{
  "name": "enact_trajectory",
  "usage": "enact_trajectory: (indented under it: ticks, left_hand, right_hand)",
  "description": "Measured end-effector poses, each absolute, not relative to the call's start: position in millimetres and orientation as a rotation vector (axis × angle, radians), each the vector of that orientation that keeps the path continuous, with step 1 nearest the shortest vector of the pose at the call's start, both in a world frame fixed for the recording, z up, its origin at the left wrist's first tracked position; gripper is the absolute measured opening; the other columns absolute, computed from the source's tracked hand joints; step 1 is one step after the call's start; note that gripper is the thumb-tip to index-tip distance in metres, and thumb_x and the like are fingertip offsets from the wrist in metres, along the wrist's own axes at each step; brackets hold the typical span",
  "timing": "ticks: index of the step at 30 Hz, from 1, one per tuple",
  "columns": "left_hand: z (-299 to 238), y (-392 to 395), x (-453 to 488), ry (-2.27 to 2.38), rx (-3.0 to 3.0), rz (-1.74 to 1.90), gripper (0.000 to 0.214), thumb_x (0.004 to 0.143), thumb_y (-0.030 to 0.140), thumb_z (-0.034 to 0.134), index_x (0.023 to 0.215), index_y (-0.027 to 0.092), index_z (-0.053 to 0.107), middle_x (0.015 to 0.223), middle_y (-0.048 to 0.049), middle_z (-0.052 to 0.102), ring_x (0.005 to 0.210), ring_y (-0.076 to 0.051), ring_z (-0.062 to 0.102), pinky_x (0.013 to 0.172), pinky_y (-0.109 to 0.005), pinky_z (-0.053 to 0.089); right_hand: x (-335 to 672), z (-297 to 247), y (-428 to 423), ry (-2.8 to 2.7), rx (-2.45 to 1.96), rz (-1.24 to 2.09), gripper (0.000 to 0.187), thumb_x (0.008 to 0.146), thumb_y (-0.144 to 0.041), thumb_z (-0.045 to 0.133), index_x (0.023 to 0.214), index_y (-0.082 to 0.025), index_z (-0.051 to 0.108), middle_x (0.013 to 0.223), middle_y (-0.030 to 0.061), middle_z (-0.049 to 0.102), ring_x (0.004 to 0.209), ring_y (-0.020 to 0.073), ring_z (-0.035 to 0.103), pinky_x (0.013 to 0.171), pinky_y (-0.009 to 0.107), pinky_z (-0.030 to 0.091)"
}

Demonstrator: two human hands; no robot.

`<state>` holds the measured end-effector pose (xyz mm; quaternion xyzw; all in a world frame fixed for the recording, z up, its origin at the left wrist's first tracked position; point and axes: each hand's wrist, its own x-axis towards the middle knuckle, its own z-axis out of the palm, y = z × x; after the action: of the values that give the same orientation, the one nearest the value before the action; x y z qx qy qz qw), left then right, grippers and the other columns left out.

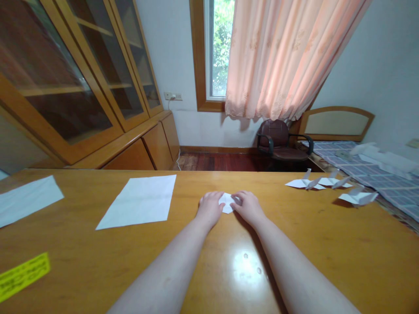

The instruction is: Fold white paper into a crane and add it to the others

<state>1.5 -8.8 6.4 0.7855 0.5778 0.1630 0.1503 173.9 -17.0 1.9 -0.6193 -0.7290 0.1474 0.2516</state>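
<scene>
Hands (229, 206) cover most of the folded paper (227, 203).

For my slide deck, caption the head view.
Both hands, left hand and right hand, press folded paper on the table.

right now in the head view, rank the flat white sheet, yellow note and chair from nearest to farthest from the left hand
1. Flat white sheet, just left of the left hand on the table.
2. Chair, beyond the table's far edge, to the right.
3. Yellow note, at the table's near left corner.
</scene>
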Motion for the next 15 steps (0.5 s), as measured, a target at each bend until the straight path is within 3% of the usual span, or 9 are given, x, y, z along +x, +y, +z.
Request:
enact_trajectory:
  ticks: [15]
  left_hand:
    - [6.8, -7.6, 1.6, 1.626, 2.175, 0.521, 0.046, 0.079, 0.024, 0.059, 0.125, 0.024, 0.051, 0.127, -0.0047, 0.054, 0.118, -0.021, 0.046, 0.101, -0.033, 0.031]
  right_hand:
    - [171.3, 5.5, -18.0, -1.981, -1.696, 0.457, 0.033, 0.070, -0.025, 0.066, 0.103, -0.020, 0.065, 0.103, 0.0066, 0.064, 0.100, 0.0222, 0.052, 0.088, 0.033, 0.034]
